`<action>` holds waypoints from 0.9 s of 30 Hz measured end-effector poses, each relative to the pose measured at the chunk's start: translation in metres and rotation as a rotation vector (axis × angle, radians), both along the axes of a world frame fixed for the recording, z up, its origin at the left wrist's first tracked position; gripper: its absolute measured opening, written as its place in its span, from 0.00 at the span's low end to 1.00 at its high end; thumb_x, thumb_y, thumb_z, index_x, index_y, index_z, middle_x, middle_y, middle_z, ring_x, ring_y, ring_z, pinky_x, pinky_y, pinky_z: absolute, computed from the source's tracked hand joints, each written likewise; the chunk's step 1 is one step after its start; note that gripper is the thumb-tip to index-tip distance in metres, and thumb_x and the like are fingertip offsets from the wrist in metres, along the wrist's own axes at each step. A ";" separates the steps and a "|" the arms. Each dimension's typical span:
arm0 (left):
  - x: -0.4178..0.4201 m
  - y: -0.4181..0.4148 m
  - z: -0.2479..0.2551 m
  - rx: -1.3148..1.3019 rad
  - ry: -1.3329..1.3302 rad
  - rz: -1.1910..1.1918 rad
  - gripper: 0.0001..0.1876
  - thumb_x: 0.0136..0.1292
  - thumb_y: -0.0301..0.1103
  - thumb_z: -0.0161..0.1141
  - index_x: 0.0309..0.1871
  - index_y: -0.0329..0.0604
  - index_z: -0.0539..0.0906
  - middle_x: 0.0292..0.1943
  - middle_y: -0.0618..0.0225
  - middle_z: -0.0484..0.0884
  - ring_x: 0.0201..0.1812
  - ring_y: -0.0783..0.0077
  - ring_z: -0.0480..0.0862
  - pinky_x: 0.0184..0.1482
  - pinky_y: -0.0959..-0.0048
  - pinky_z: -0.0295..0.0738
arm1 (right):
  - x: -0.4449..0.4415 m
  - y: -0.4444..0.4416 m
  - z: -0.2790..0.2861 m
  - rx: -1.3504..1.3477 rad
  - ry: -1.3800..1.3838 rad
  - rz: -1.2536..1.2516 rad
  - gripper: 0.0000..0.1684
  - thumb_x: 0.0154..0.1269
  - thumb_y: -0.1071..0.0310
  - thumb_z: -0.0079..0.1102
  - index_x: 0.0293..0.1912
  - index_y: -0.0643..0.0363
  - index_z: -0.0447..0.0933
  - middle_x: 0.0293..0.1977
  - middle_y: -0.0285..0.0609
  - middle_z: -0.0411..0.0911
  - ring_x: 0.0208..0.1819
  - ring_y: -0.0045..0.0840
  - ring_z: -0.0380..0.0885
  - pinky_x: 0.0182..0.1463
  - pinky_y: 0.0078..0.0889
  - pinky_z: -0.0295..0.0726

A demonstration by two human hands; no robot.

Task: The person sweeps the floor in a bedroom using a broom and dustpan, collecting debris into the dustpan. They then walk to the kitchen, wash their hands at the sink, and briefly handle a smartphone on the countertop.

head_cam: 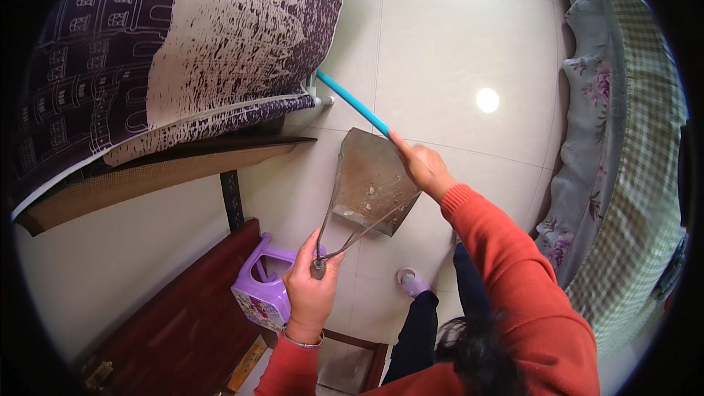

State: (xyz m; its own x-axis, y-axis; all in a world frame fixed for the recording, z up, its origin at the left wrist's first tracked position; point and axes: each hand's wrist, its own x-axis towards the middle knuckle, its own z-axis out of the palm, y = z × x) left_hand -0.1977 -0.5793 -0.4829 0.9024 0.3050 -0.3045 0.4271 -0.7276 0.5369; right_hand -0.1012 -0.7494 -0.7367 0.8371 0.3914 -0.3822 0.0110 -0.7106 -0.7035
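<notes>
My left hand [311, 291] is closed around the handle of a metal dustpan [366, 168], whose wire frame runs from the grip down to the pan. Small pale bits of debris [371, 191] and brown dirt lie in the pan, which is at or just above the tiled floor. A teal pole [352, 100] is gripped in my right hand [429, 170], above the pan's right side. The pole slants away to the upper left, and its far end is hidden behind a printed cloth cover.
The purple and beige cloth cover [236, 38] hangs over a frame at upper left. A purple plastic child's chair [258, 297] stands beside a dark red door [181, 308]. Along the right, a floral bed skirt [586, 99] reaches the floor tiles [440, 66]. My slippered foot [412, 282] is below the dustpan.
</notes>
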 end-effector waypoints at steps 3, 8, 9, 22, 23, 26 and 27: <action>-0.003 0.000 -0.003 -0.046 -0.037 0.022 0.24 0.53 0.28 0.68 0.55 0.33 0.75 0.38 0.54 0.83 0.35 0.68 0.84 0.39 0.73 0.77 | 0.024 0.027 -0.006 -0.024 -0.002 -0.004 0.30 0.67 0.65 0.45 0.67 0.32 0.57 0.27 0.54 0.75 0.27 0.46 0.76 0.31 0.46 0.74; -0.006 0.002 -0.004 -0.064 -0.039 0.037 0.24 0.54 0.28 0.68 0.54 0.33 0.75 0.35 0.53 0.84 0.33 0.65 0.84 0.37 0.72 0.77 | 0.002 0.002 -0.003 -0.058 -0.101 -0.022 0.28 0.68 0.62 0.47 0.66 0.34 0.58 0.22 0.53 0.74 0.24 0.47 0.75 0.29 0.48 0.73; -0.008 0.005 -0.007 -0.071 -0.068 0.033 0.24 0.54 0.29 0.68 0.54 0.33 0.75 0.35 0.53 0.84 0.33 0.64 0.85 0.36 0.72 0.77 | -0.012 -0.015 0.003 -0.068 -0.080 -0.034 0.29 0.67 0.62 0.47 0.66 0.35 0.58 0.21 0.53 0.74 0.24 0.47 0.75 0.29 0.48 0.73; -0.013 0.011 -0.008 0.060 -0.034 -0.025 0.24 0.57 0.46 0.63 0.54 0.42 0.77 0.31 0.52 0.83 0.30 0.51 0.83 0.33 0.61 0.76 | -0.280 -0.185 0.185 -0.390 0.162 -0.192 0.36 0.65 0.66 0.52 0.69 0.39 0.52 0.21 0.56 0.74 0.24 0.50 0.75 0.29 0.51 0.71; -0.013 0.011 -0.008 0.063 -0.037 -0.025 0.25 0.57 0.47 0.63 0.54 0.43 0.77 0.31 0.52 0.83 0.30 0.50 0.83 0.34 0.61 0.77 | -0.302 -0.193 0.199 -0.418 0.207 -0.182 0.37 0.65 0.65 0.52 0.70 0.39 0.51 0.23 0.56 0.75 0.26 0.49 0.77 0.30 0.48 0.74; -0.016 0.010 -0.009 0.125 -0.085 -0.054 0.25 0.57 0.48 0.63 0.54 0.45 0.77 0.32 0.52 0.84 0.32 0.50 0.83 0.35 0.60 0.77 | -0.317 -0.210 0.237 -0.298 0.283 -0.275 0.33 0.66 0.63 0.52 0.68 0.39 0.55 0.27 0.57 0.77 0.29 0.50 0.78 0.33 0.46 0.75; -0.016 0.011 -0.009 0.134 -0.082 -0.054 0.24 0.57 0.48 0.63 0.54 0.45 0.77 0.33 0.52 0.84 0.32 0.50 0.83 0.35 0.60 0.77 | -0.307 -0.211 0.249 -0.281 0.203 -0.284 0.32 0.66 0.62 0.52 0.67 0.39 0.57 0.27 0.56 0.78 0.29 0.50 0.78 0.33 0.48 0.75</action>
State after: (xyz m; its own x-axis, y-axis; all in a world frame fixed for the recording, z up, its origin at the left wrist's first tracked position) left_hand -0.2139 -0.5687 -0.4919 0.9388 0.2880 -0.1890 0.3439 -0.8158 0.4650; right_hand -0.4087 -0.9599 -0.4882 0.7933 0.0143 -0.6087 -0.3305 -0.8295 -0.4502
